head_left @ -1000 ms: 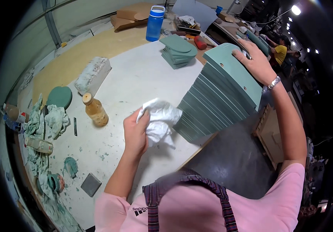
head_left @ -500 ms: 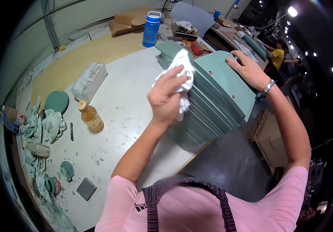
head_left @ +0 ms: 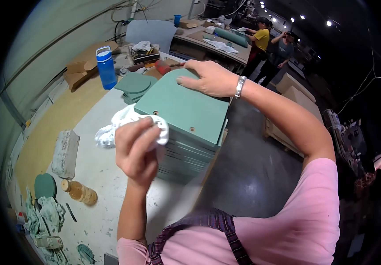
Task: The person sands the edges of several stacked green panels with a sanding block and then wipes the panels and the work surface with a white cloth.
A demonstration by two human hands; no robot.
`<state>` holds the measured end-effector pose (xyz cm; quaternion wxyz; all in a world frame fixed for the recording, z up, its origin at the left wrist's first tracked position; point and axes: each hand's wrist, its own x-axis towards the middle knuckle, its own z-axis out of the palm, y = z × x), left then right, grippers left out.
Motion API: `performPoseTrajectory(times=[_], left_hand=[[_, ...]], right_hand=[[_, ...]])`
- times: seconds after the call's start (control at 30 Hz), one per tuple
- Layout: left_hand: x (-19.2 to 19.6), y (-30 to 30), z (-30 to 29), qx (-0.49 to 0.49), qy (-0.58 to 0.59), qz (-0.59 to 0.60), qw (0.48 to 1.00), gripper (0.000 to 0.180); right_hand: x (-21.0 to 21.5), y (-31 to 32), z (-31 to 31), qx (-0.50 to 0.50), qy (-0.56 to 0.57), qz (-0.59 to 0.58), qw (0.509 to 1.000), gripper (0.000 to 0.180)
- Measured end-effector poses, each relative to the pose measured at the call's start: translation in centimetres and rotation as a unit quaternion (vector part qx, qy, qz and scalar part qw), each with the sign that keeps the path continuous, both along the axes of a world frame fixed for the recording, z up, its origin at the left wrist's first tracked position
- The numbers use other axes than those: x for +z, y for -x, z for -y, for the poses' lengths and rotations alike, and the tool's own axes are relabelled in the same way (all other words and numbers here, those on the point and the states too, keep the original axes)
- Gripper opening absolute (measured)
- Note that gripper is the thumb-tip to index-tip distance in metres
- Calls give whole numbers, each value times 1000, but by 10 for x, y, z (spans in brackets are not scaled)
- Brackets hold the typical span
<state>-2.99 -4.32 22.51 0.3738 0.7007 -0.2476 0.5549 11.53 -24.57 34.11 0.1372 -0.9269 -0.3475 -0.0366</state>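
A tall stack of green panels [head_left: 186,165] stands on the white table, and the top green panel [head_left: 186,99] has a rounded far end and two small holes near its front edge. My right hand [head_left: 212,78] grips that rounded end, thumb on the upper face and fingers over the far edge. Bunched in my left hand [head_left: 137,145] is a white cloth [head_left: 122,118], closed between the fingers beside the panel's front left corner. Part of the cloth hangs out to the left. The right fingertips are hidden behind the panel.
Smaller green pieces [head_left: 133,84], a blue bottle [head_left: 106,70] and a red mallet head [head_left: 162,67] lie beyond the stack. To the left are a whitish block [head_left: 65,153], a bottle of brownish liquid [head_left: 80,192] and stained rags [head_left: 49,212]. Two people [head_left: 270,46] stand at a farther table.
My view has swung to the right. The left hand with the cloth has come from the stack's side to the top panel's front corner. My right hand still grips the far end.
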Motion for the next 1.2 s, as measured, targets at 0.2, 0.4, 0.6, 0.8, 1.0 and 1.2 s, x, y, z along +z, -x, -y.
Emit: performPoseTrajectory(times=[0.2, 0.4, 0.6, 0.8, 1.0, 1.2], left_hand=[[-11, -7, -2, 26, 167, -54, 984, 39], [-17, -25, -17, -4, 293, -157, 943, 38], [5, -11, -1, 63, 20, -39, 997, 44], [2, -21, 1, -189, 282, -191, 921, 50], [4, -17, 7, -139, 264, -197, 934, 50], [-7, -26, 5, -174, 300, -139, 928, 33]], right_hand=[[-1, -2, 1, 3, 21, 49, 999, 51], [-4, 3, -4, 5, 18, 52, 998, 53], [-1, 7, 0, -8, 9, 44, 999, 60], [-8, -5, 1, 10, -41, 74, 996, 66], [-8, 0, 2, 2, -28, 56, 998, 63], [-10, 1, 0, -14, -16, 51, 998, 58]])
